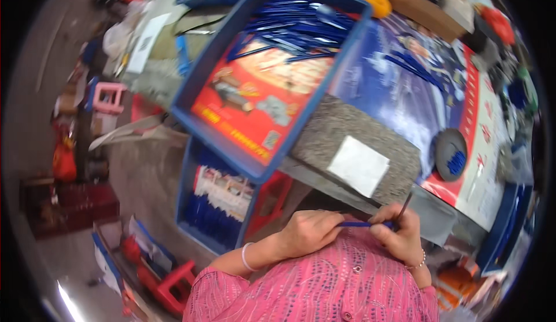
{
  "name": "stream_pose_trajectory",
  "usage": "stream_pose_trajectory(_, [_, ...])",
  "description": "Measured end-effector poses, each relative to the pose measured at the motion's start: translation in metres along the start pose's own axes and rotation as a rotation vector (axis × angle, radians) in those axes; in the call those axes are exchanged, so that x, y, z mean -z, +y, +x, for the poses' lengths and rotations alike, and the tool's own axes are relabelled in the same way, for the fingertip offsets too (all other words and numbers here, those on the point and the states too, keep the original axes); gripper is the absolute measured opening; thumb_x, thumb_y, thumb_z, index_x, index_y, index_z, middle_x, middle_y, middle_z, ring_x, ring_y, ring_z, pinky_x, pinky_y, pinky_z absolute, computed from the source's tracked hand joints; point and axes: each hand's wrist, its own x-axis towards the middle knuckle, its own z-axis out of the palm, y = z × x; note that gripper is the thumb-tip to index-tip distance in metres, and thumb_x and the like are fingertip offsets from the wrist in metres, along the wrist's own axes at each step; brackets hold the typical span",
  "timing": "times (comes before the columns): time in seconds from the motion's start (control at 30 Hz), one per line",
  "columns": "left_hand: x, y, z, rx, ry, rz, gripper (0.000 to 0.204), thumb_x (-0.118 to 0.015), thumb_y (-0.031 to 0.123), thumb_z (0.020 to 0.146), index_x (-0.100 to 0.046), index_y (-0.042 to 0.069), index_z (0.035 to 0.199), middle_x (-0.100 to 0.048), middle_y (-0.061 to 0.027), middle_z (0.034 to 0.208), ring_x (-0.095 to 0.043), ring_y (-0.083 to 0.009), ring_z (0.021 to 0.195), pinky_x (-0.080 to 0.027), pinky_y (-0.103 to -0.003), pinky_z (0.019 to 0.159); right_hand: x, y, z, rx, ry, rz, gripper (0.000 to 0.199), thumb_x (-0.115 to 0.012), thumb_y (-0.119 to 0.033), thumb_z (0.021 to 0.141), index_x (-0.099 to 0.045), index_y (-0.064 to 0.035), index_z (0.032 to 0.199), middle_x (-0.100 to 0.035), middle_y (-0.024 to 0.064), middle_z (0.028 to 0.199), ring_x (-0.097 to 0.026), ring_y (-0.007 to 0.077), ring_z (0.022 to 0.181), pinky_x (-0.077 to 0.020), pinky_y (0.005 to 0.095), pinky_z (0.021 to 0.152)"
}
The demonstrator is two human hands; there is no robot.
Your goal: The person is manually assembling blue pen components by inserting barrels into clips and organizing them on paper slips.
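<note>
A slim blue rod (354,224) lies level between my two hands, close to the front of my pink patterned shirt. My left hand (313,230) is closed around its left end, knuckles up. My right hand (398,233) pinches the other end between thumb and fingers. A thin brown stick (406,202) also rises from the right hand's fingers; its lower end is hidden there. Beyond my hands, a blue tray (231,162) holds many similar blue rods (301,23), heaped at its far end over a red and yellow printed sheet.
A grey stone slab (330,131) with a white paper square (359,165) sits beyond my hands. To its right is a round dark dish (450,155) with small blue pieces. Below the tray, a second blue bin (186,206) holds more blue items. A red stool (165,284) stands lower left.
</note>
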Motion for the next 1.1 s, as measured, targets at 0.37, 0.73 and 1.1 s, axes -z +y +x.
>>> stream_pose_trajectory(0.37, [0.102,-0.113,-0.155,0.701,0.539,0.493,0.010,-0.061,0.009,0.080,-0.062,0.001,0.086,-0.060,-0.0159,0.081,-0.060,-0.0307,0.072,-0.047,-0.035,0.064,-0.042,-0.031,0.024,-0.019,-0.224,-0.364,0.016,-0.066,-0.010,0.079,-0.062,0.0013,0.090,-0.064,0.0096,0.074,-0.062,0.0129,0.064,-0.0470,0.0249,0.058])
stream_pose_trajectory(0.73, [0.147,-0.264,-0.153,0.655,0.452,1.026,0.017,-0.063,0.015,0.078,-0.062,0.005,0.091,-0.054,-0.0130,0.084,-0.053,-0.0326,0.082,-0.044,-0.042,0.070,-0.049,-0.033,0.025,0.055,-0.301,-0.521,0.020,-0.064,-0.011,0.078,-0.062,-0.0034,0.096,-0.060,0.0136,0.079,-0.061,0.0276,0.069,-0.0479,0.0333,0.061])
stream_pose_trajectory(1.1, [0.196,-0.104,-0.050,0.473,0.804,0.588,0.019,-0.053,-0.004,0.083,-0.059,-0.002,0.101,-0.059,-0.0140,0.096,-0.058,-0.0234,0.088,-0.046,-0.030,0.080,-0.031,-0.022,0.032,0.124,-0.359,-0.461,0.021,-0.058,-0.018,0.086,-0.059,-0.0032,0.100,-0.062,0.0149,0.083,-0.062,0.0314,0.074,-0.0499,0.0370,0.064])
